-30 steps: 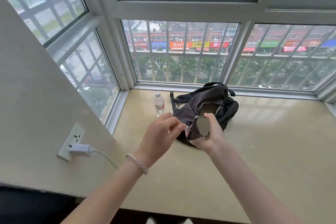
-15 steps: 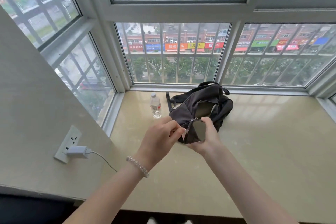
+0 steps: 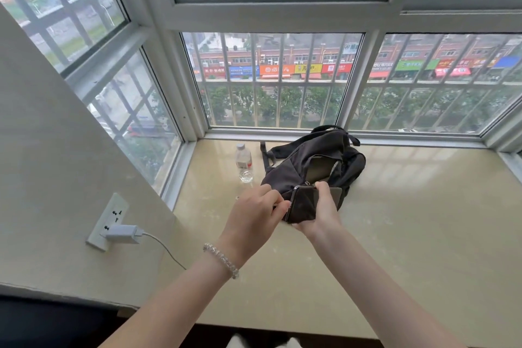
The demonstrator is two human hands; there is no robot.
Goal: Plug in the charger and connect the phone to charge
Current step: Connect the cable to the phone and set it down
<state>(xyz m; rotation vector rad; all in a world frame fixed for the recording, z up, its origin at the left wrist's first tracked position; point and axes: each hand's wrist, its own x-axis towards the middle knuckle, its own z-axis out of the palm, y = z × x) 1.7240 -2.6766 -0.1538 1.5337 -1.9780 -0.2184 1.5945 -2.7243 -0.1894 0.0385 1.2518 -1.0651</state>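
Right hand (image 3: 319, 213) grips a dark phone (image 3: 303, 205) from beneath, thumb on its upper edge, holding it tilted above the pale stone window ledge (image 3: 409, 234). Left hand (image 3: 255, 213), with a clear bead bracelet (image 3: 221, 260) on the wrist, has its thumb and fingers pressed together at the phone's left edge; they seem to pinch a cable plug, though the plug itself is too hidden to be sure. Just beyond both hands lies a black backpack (image 3: 310, 161), its top pocket gaping open, close to the window. Left of the backpack stands a small clear water bottle (image 3: 243, 162), upright, with a white cap. Further left, on the side wall, a white charger (image 3: 122, 233) sits plugged into the lower part of a white wall socket (image 3: 108, 219). A thin white cable (image 3: 165, 247) runs from the charger down toward the left forearm. Barred windows surround the ledge.
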